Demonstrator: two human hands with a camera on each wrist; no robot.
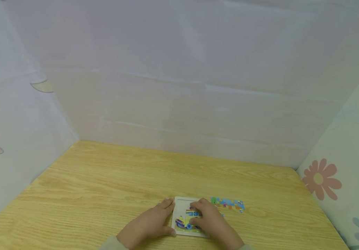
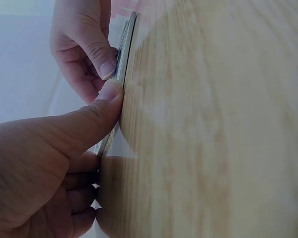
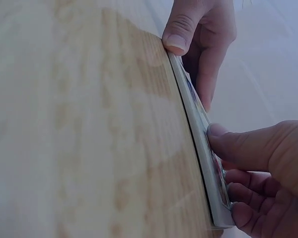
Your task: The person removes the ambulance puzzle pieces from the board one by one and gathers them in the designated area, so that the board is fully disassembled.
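A white-framed jigsaw puzzle board [image 1: 190, 233] lies flat on the wooden table, with a colourful vehicle picture filling part of it. My left hand [image 1: 152, 220] holds the board's left side, thumb at the near corner and fingers along the edge. Over the right part of the board, my right hand [image 1: 212, 218] has its thumb and fingers bent around a printed puzzle piece [image 1: 193, 214] with blue windows. The palm hides the board's right side. From the right wrist view, the right thumb [image 3: 238, 146] rests on the picture surface.
Several loose, connected-looking puzzle pieces [image 1: 229, 203] lie just beyond the right hand, blue and multicoloured. The wooden table [image 1: 104, 180] stretches around the board. Pale hanging sheets [image 1: 179, 104] stand behind and at both sides, with a printed flower [image 1: 320, 178] on the right one.
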